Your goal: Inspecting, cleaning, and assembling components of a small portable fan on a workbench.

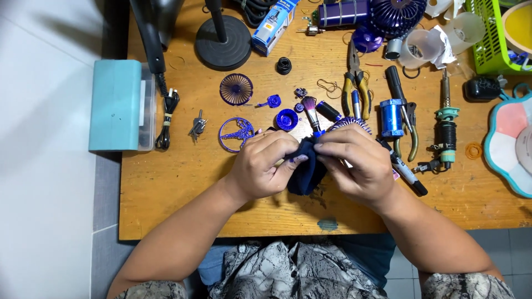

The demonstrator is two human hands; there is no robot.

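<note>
Both hands, left hand [260, 166] and right hand [357, 163], pinching tight on dark blue cloth [305, 169] mid-surface [166, 182]; blue-white box [272, 25] lying near far edge.

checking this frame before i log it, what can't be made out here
Head view, the only one:
- What the left hand and right hand pinch inside the dark blue cloth: covered by cloth and fingers.
- Purple fan grille: mostly behind the right hand.
- Green basket: cut off by the top-right edge.
</note>
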